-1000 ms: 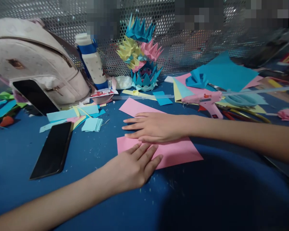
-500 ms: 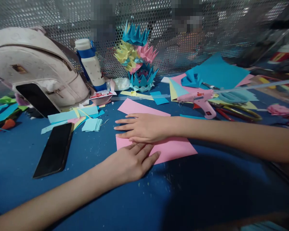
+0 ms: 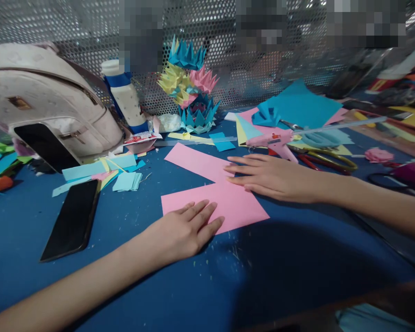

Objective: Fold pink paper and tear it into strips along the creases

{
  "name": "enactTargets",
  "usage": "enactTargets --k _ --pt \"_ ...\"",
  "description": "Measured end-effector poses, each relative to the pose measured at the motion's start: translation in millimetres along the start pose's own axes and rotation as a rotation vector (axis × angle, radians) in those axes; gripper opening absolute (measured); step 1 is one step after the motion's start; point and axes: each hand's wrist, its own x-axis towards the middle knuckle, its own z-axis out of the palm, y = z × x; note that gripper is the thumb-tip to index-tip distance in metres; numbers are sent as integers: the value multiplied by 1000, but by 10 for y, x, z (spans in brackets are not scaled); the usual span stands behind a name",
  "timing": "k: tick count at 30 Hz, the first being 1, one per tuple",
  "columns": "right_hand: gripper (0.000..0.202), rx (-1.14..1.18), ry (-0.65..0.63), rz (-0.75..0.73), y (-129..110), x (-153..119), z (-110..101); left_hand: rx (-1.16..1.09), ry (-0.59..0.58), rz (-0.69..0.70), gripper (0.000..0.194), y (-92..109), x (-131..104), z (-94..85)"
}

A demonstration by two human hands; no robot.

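A pink sheet of paper lies on the blue table, and my left hand rests on its left part with the fingers stretched out. A longer pink paper strip slants behind it, meeting the sheet at the right; I cannot tell whether they are one piece. My right hand is open, its spread fingertips over the right end of the strip. Just beyond that hand lies a pink glue gun, its handle partly hidden.
Left are a phone, cut blue paper pieces, a backpack and a bottle. A folded-paper flower stack stands at the back. Scissors and coloured sheets lie right.
My right hand has slid right, off the middle of the pink paper, uncovering more of the sheet and strip. My left hand stays on the sheet. The view has shifted slightly.
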Motion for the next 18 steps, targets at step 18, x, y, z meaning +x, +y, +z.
enactTargets --k 18 --pt "29 283 -32 314 -252 412 -116 -689 2 -290 38 -491 112 -266"
